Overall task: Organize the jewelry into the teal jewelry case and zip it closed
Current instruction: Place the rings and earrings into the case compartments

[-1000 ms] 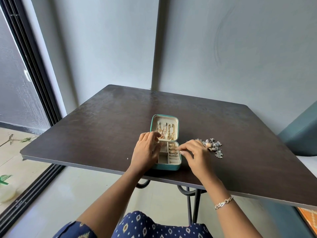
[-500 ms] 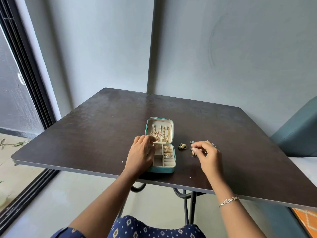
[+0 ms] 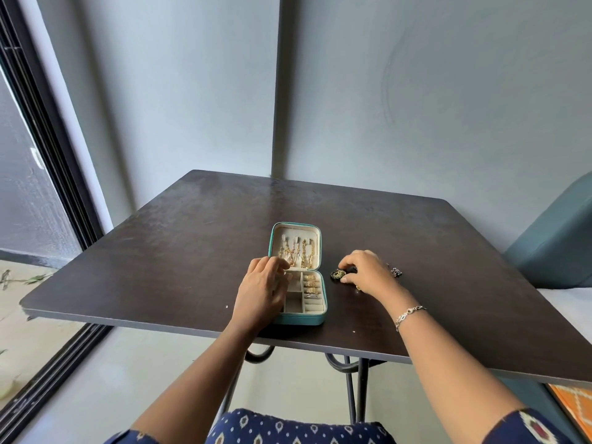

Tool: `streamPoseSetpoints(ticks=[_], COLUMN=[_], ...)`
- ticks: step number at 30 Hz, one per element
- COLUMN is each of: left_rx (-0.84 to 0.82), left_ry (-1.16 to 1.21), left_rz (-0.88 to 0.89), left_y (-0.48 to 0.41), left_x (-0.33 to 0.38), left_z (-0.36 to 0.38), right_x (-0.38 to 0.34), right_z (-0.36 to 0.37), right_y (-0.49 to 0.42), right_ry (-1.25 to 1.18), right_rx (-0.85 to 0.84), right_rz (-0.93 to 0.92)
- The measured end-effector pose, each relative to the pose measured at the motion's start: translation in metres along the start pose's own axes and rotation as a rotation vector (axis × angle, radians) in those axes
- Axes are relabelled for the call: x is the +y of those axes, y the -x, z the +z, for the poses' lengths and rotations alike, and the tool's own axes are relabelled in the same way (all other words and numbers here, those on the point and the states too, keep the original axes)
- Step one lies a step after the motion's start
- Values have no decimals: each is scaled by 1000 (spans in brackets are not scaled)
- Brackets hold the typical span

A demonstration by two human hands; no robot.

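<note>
The teal jewelry case [image 3: 301, 319] lies open near the front edge of the dark table [image 3: 179, 251]. Gold chains hang in its raised lid [image 3: 296, 251], and gold rings sit in the tray's right-hand slots [image 3: 311, 283]. My left hand [image 3: 261, 291] lies over the case's left side, its fingers curled onto the edge by the hinge. Just right of the case, my right hand [image 3: 365, 272] pinches a dark round gold-trimmed jewelry piece [image 3: 337, 274] on the tabletop. A small silver piece [image 3: 396, 271] shows beyond that hand; other loose jewelry is hidden under it.
Grey walls meet in a corner behind the table. A dark sliding-door frame [image 3: 51, 174] runs down the left. A teal cushioned seat [image 3: 557, 241] stands at the right, with an orange rug [image 3: 573, 408] below it. Metal table legs [image 3: 352, 389] show under the front edge.
My right hand left the case's ring slots, went right to the loose jewelry, then came back left onto the dark round piece. My left hand stayed on the case.
</note>
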State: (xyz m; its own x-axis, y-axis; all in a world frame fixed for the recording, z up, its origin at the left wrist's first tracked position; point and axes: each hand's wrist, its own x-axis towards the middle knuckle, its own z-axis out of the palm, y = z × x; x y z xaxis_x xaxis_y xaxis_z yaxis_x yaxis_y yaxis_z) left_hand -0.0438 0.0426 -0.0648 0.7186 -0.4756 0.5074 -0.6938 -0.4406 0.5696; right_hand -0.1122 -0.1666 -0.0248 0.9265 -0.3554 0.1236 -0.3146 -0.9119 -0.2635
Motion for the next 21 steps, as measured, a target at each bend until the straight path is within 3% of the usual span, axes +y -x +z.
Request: streamPoseSetpoints(ticks=[21], left_rx=[-14], left_ry=[22], left_rz=[-4], left_y=[-1], left_x=[0], left_z=[0], right_x=[-4], right_z=[4], right_y=[2], right_ry=[-165], right_rx=[43], right_rz=[38])
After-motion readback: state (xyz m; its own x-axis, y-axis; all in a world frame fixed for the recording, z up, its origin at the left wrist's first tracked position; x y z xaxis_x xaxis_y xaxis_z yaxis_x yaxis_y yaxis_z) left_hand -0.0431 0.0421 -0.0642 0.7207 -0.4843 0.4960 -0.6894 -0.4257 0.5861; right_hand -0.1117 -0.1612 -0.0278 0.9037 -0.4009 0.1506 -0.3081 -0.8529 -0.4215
